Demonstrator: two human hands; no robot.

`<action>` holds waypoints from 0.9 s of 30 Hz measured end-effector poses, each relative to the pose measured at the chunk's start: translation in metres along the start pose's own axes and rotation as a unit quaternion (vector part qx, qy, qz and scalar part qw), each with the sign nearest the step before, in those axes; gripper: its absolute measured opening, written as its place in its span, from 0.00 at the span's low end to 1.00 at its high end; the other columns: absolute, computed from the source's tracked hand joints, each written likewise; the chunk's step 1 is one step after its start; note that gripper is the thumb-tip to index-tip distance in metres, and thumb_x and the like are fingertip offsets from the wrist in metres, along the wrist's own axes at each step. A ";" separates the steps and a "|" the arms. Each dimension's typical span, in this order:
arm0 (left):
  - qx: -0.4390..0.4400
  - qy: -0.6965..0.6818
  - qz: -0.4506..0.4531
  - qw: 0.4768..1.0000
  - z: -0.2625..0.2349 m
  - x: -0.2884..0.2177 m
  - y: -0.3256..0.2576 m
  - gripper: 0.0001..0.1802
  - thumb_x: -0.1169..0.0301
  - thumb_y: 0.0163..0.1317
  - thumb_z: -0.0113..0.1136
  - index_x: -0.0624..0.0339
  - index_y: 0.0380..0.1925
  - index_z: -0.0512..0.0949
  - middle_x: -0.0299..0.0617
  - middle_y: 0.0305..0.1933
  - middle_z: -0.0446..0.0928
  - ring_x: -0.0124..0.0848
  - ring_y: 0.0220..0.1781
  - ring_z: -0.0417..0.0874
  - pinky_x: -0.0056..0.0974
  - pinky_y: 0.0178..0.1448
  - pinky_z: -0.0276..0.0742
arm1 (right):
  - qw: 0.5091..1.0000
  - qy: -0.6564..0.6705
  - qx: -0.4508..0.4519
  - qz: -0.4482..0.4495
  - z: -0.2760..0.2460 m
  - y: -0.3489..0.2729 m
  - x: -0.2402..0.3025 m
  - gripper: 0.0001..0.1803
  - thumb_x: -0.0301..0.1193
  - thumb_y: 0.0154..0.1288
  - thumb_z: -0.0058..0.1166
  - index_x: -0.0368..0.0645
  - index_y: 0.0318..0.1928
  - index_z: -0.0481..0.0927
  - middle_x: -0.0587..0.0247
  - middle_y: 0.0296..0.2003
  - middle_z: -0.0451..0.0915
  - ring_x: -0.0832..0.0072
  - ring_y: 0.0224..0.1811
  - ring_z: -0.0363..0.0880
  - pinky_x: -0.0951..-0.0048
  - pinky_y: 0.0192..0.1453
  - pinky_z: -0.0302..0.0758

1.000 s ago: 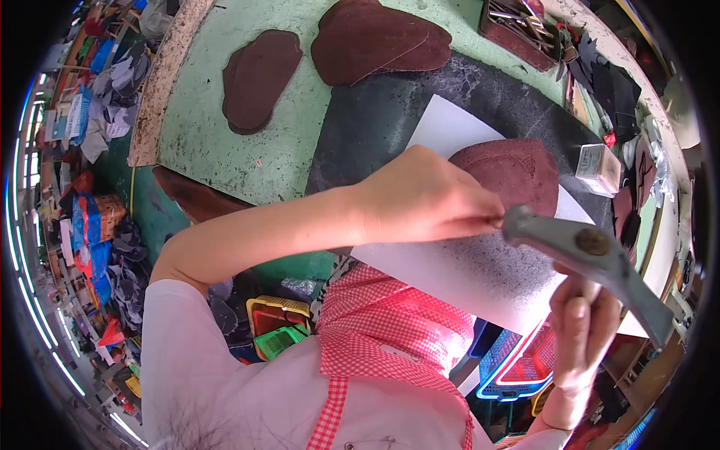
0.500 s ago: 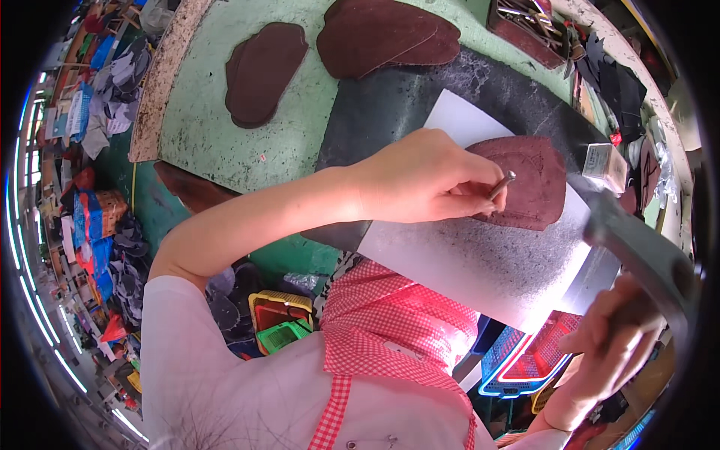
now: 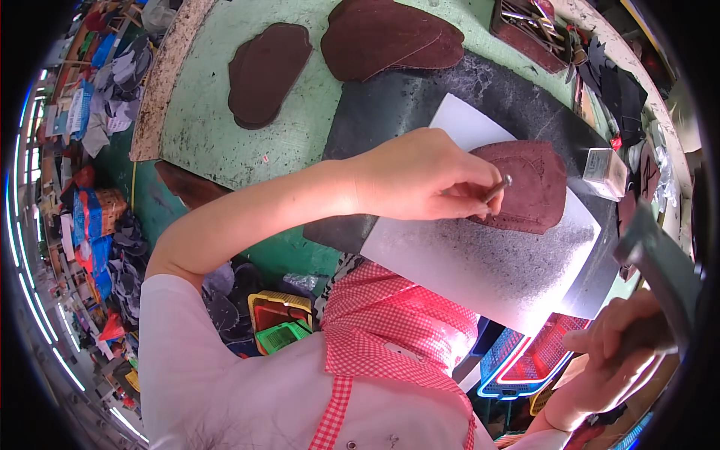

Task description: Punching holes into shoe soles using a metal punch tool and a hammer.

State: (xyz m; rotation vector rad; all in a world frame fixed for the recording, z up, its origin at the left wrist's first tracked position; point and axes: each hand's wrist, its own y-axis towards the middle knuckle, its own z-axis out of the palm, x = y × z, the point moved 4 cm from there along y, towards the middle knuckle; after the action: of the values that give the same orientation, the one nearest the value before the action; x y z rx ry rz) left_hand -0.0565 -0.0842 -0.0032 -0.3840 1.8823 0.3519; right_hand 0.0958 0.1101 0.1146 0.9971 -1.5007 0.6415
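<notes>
My left hand (image 3: 427, 176) pinches a slim metal punch (image 3: 502, 187) near its top, tilted over a dark brown leather piece (image 3: 534, 191). The fingers hide the punch's lower tip. Stitch-like marks run along the leather's edge. It lies on a white board (image 3: 465, 259) speckled with dark specks, which rests on a black mat (image 3: 382, 112). Off to the right, my right hand (image 3: 619, 356) is closed round the handle of a grey metal hammer (image 3: 661, 274). The hammer is raised beside the board, apart from the punch, and partly cut off by the picture's dark rim.
More brown leather pieces (image 3: 270, 75) lie on the green table (image 3: 202, 135), with a larger stack (image 3: 390, 37) at the back. A tool tray (image 3: 525, 45) and a small clear box (image 3: 604, 174) stand at the right. Plastic baskets (image 3: 517, 367) sit below the table edge.
The hammer has drawn back to the right, away from the board. The left hand and punch stay nearly in place on the leather.
</notes>
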 end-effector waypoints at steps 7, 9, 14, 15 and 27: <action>-0.005 0.170 0.046 0.984 -0.003 -0.013 -0.006 0.05 0.70 0.62 0.62 0.55 0.37 0.79 0.37 0.33 0.83 0.32 0.36 0.87 0.33 0.38 0.81 | 0.958 -0.126 0.229 0.118 0.021 -0.002 -0.034 0.24 0.40 0.68 0.52 0.30 0.52 0.70 0.60 0.31 0.75 0.82 0.23 0.67 0.77 0.30 0.66; -0.020 0.004 0.013 1.000 -0.009 0.001 -0.002 0.06 0.73 0.63 0.61 0.60 0.38 0.79 0.40 0.35 0.84 0.31 0.38 0.87 0.32 0.44 0.82 | 0.980 -0.097 0.152 0.082 0.027 -0.002 -0.020 0.30 0.49 0.69 0.51 0.30 0.51 0.70 0.64 0.27 0.73 0.86 0.18 0.60 0.81 0.24 0.57; 0.002 -0.042 0.001 0.999 -0.009 0.006 -0.006 0.05 0.75 0.63 0.60 0.63 0.38 0.78 0.41 0.38 0.84 0.31 0.41 0.87 0.33 0.47 0.83 | 0.970 -0.166 0.174 0.035 0.018 0.001 -0.012 0.33 0.50 0.74 0.42 0.27 0.59 0.62 0.66 0.23 0.67 0.88 0.16 0.57 0.86 0.20 0.54; 0.006 -0.046 0.002 0.999 -0.008 0.007 -0.008 0.05 0.75 0.63 0.60 0.63 0.38 0.78 0.41 0.38 0.84 0.31 0.42 0.87 0.33 0.48 0.83 | 0.972 -0.127 0.189 0.052 0.022 0.003 -0.006 0.28 0.48 0.73 0.44 0.29 0.50 0.71 0.62 0.25 0.73 0.84 0.19 0.68 0.82 0.24 0.69; 0.051 0.177 0.073 0.980 -0.011 -0.004 -0.012 0.07 0.73 0.65 0.58 0.60 0.43 0.77 0.37 0.35 0.82 0.30 0.39 0.85 0.32 0.45 0.80 | 0.936 -0.265 0.227 -0.051 0.044 -0.001 -0.021 0.17 0.37 0.73 0.44 0.33 0.37 0.74 0.70 0.19 0.66 0.85 0.17 0.58 0.82 0.22 0.57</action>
State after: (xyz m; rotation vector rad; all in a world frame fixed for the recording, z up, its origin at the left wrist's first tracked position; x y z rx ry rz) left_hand -0.0599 -0.0989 0.0037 -0.2500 2.2744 0.2984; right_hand 0.0735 0.0777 0.0863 1.6963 -1.7856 0.6942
